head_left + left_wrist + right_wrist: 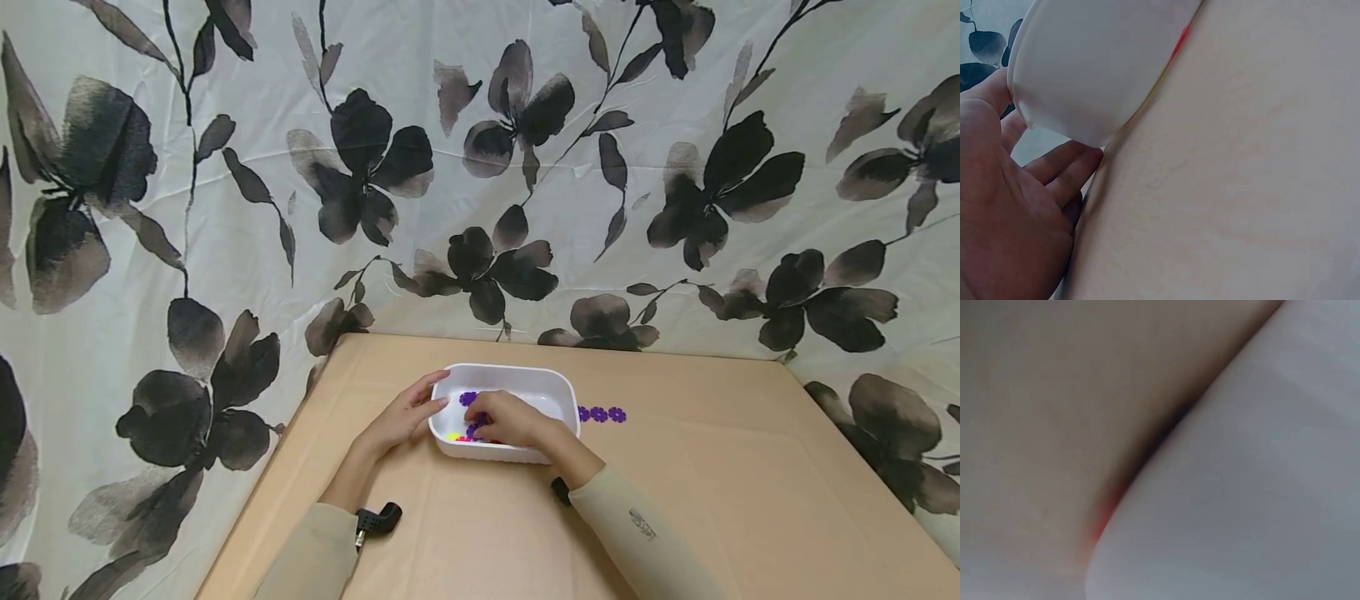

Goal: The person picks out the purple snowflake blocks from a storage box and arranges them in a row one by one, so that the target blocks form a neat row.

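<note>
A white plastic tub sits on the table with small flower-shaped pieces inside. Purple pieces lie at its left end, and a yellow piece shows by the near wall. My left hand holds the tub's left end, with a digit over the rim and fingertips low against the outer wall. Inside the tub is my right hand, fingers curled down among the purple pieces; I cannot tell whether it pinches one. The right wrist view is mostly blurred tub wall.
Beside the tub's right end, a short row of purple flower pieces lies on the tan-covered table. Behind the table hangs a white cloth with dark flowers. A black wrist device sits by the left sleeve.
</note>
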The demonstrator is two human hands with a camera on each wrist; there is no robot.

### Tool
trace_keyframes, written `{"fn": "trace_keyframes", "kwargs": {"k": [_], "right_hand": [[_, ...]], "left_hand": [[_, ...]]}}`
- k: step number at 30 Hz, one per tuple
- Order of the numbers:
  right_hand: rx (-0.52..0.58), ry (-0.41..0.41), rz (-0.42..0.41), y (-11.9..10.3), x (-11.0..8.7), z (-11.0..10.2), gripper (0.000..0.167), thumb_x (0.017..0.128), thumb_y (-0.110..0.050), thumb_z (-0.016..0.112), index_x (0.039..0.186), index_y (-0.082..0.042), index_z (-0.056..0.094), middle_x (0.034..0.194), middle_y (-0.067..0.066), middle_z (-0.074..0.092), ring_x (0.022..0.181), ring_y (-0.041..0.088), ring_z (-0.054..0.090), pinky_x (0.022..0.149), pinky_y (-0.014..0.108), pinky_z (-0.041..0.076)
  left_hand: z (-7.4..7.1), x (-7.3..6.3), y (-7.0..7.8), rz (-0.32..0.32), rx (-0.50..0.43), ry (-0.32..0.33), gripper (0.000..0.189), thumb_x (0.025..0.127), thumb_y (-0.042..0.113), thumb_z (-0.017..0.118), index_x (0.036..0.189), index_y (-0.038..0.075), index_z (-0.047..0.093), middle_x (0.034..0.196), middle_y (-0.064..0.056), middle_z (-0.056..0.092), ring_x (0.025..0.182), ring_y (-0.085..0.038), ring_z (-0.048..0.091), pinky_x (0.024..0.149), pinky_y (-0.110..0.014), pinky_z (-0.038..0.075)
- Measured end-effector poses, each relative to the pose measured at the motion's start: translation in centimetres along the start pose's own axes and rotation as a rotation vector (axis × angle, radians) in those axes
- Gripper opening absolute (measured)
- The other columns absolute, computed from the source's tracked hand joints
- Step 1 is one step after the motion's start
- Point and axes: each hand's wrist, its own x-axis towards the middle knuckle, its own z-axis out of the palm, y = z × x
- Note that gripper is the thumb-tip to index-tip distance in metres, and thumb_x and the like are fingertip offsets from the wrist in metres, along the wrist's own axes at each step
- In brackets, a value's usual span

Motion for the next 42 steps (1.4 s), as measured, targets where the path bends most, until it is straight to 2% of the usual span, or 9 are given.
{"fn": "trace_keyframes", "kwargs": {"k": [6,12,18,27,34,38,42], "right_hand": [[-0.077,0.025,0.012,-0.16,0.13,0.23,0.019,0.095,-0.008,0.075,0.114,-0.008,0.078,0.108,0.004,0.075,0.101,0.016,0.067,0.105,0.038,0.055],[-0.051,0.02,0.0,-0.17,0.08,0.23,0.021,0.093,-0.014,0.079,0.113,-0.008,0.077,0.107,0.004,0.074,0.098,0.016,0.066,0.101,0.037,0.056],[-0.052,0.01,-0.008,-0.11,0.0,0.25,0.021,0.092,-0.012,0.08,0.113,-0.008,0.077,0.106,0.005,0.073,0.097,0.016,0.064,0.099,0.036,0.056],[-0.056,0.032,-0.009,-0.02,0.04,0.34,0.014,0.09,-0.012,0.081,0.103,-0.01,0.077,0.095,0.001,0.064,0.086,0.012,0.056,0.081,0.026,0.052],[-0.06,0.05,0.006,-0.01,0.09,0.37,0.011,0.089,-0.013,0.083,0.098,-0.013,0.077,0.091,0.0,0.063,0.084,0.013,0.054,0.078,0.027,0.048],[-0.037,0.052,-0.022,0.07,0.05,0.31,0.01,0.09,-0.012,0.082,0.098,-0.012,0.077,0.089,-0.003,0.066,0.083,0.009,0.056,0.078,0.025,0.05],[0.063,0.093,-0.005,-0.03,-0.27,-0.11,0.013,0.092,-0.011,0.079,0.105,-0.009,0.078,0.092,-0.004,0.073,0.082,0.007,0.06,0.079,0.023,0.054]], "left_hand": [[0.09,-0.19,0.08,0.005,0.009,0.003,0.06,0.106,0.034,0.062,0.16,0.023,0.04,0.171,-0.005,0.03,0.159,-0.038,0.023,0.128,-0.054,0.021],[0.14,-0.18,0.0,0.007,0.009,0.003,0.059,0.106,0.034,0.062,0.16,0.024,0.041,0.172,-0.005,0.029,0.159,-0.04,0.022,0.128,-0.056,0.022],[0.17,-0.22,0.06,0.016,0.012,-0.002,0.059,0.106,0.033,0.061,0.16,0.022,0.04,0.172,-0.006,0.029,0.159,-0.04,0.021,0.128,-0.055,0.021],[0.19,-0.36,0.12,0.014,0.008,0.005,0.059,0.106,0.032,0.061,0.16,0.021,0.04,0.171,-0.006,0.031,0.159,-0.038,0.023,0.129,-0.052,0.02],[0.14,-0.27,-0.08,0.031,-0.002,0.003,0.059,0.106,0.03,0.062,0.16,0.02,0.04,0.17,-0.007,0.032,0.159,-0.038,0.024,0.129,-0.053,0.019],[0.11,-0.29,-0.13,0.039,-0.023,-0.006,0.058,0.106,0.029,0.062,0.16,0.02,0.041,0.171,-0.006,0.031,0.159,-0.037,0.021,0.129,-0.052,0.019],[0.13,-0.34,-0.12,0.037,-0.031,-0.011,0.058,0.106,0.029,0.062,0.16,0.021,0.041,0.171,-0.005,0.031,0.159,-0.035,0.021,0.129,-0.051,0.019]]}}
